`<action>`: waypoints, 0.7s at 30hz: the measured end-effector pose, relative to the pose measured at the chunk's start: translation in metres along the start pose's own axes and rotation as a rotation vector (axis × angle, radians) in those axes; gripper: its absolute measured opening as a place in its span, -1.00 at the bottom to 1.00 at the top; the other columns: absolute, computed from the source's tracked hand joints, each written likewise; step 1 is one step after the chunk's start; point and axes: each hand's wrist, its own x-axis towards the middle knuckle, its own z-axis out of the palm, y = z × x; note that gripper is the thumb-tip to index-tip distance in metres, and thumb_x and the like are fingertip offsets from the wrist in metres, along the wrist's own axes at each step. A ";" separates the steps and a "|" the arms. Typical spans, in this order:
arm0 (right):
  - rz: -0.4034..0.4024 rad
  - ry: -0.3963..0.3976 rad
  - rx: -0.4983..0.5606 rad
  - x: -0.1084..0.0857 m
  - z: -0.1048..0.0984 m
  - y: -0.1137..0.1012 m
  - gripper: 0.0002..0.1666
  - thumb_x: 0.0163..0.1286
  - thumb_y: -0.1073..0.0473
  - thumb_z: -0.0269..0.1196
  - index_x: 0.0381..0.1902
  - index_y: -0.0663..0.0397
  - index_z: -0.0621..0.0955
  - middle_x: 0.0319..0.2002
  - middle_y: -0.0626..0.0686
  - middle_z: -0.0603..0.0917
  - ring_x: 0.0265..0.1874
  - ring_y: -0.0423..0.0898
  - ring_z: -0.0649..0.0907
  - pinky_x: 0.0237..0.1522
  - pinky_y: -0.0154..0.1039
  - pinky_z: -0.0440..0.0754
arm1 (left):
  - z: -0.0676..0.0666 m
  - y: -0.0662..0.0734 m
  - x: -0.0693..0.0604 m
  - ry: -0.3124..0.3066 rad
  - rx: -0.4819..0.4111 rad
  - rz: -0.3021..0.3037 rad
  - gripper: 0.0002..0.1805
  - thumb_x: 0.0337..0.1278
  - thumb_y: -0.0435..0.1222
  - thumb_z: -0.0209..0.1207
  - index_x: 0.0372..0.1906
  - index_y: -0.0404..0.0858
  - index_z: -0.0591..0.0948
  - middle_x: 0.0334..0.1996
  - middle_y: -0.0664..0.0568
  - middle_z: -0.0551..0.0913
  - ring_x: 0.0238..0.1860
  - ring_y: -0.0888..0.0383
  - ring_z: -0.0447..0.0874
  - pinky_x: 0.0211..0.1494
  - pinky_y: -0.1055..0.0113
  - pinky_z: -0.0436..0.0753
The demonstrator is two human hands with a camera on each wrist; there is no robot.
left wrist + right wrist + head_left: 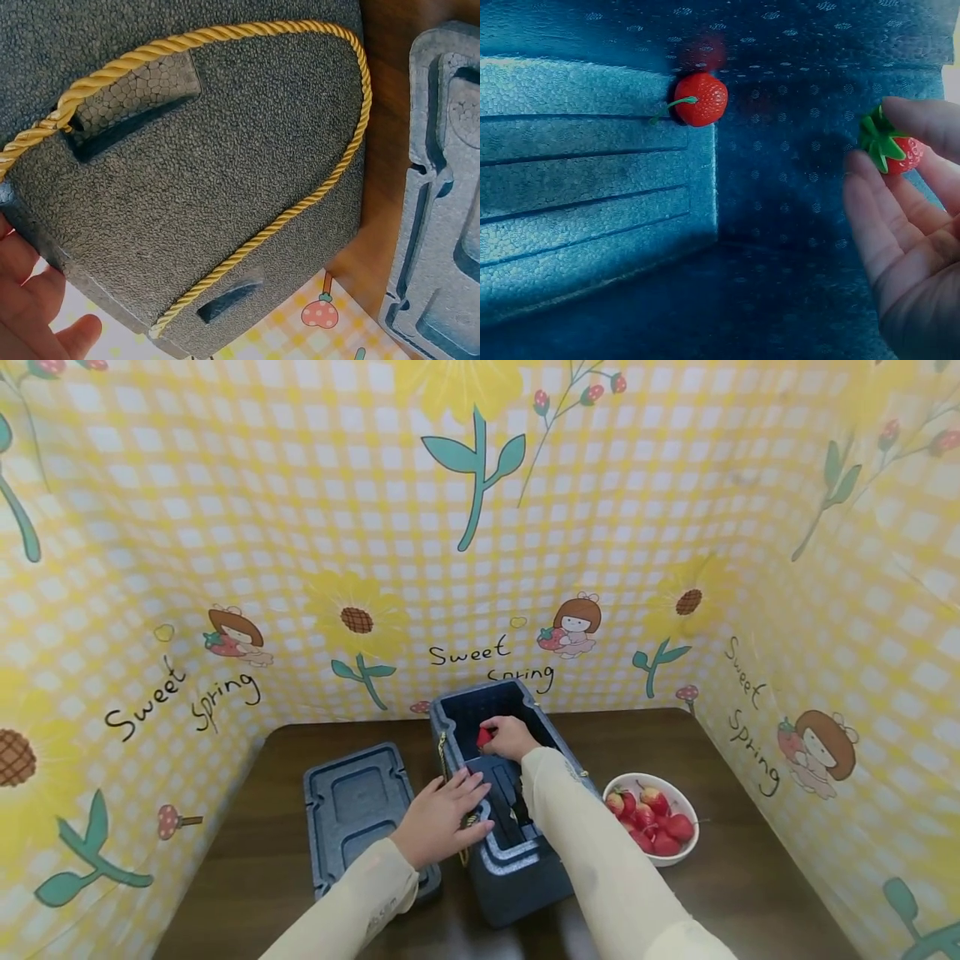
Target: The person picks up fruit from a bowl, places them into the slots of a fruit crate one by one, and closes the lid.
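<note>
My right hand (513,739) pinches a red strawberry (484,737) inside the dark foam box (510,893). In the right wrist view, the strawberry (904,153) with green leaves sits between the thumb and fingers of that hand (922,247). Another red fruit (702,99) with a green stem lies in the box, at the corner of a ridged block (592,165). My left hand (442,818) rests on the box's near left rim with fingers spread; in the left wrist view its fingertips (30,292) are at the box edge, beside the yellow rope (277,225).
The grey box lid (360,793) lies on the brown table (247,852) left of the box. A white bowl (693,847) of red fruits stands to the right. Yellow checked cloth (420,543) hangs behind and at both sides.
</note>
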 end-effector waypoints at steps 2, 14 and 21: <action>-0.004 0.006 0.002 -0.001 0.001 0.002 -0.47 0.12 0.35 0.35 0.11 0.26 0.58 -0.10 0.17 0.67 -0.24 -0.04 0.62 -0.20 -0.22 0.62 | 0.000 0.000 0.001 0.007 0.006 0.002 -0.37 0.27 0.10 0.02 0.27 -0.22 0.51 0.30 -0.08 0.44 0.38 -0.06 0.26 0.32 -0.13 0.26; 0.056 0.000 0.076 -0.008 0.009 0.011 -0.49 0.17 0.40 0.28 0.13 0.27 0.56 -0.13 0.19 0.64 -0.29 -0.02 0.61 -0.25 -0.20 0.66 | 0.005 0.002 0.001 0.020 -0.054 -0.016 -0.40 0.31 0.05 0.01 0.30 -0.23 0.47 0.32 -0.07 0.40 0.40 -0.05 0.22 0.32 -0.13 0.28; 0.045 -0.011 0.071 -0.006 0.008 0.005 -0.47 0.14 0.38 0.31 0.13 0.26 0.57 -0.14 0.19 0.65 -0.30 -0.03 0.61 -0.23 -0.20 0.63 | 0.003 0.001 0.001 0.017 -0.042 -0.031 -0.39 0.29 0.08 0.01 0.29 -0.22 0.49 0.32 -0.06 0.40 0.39 -0.04 0.23 0.29 -0.11 0.33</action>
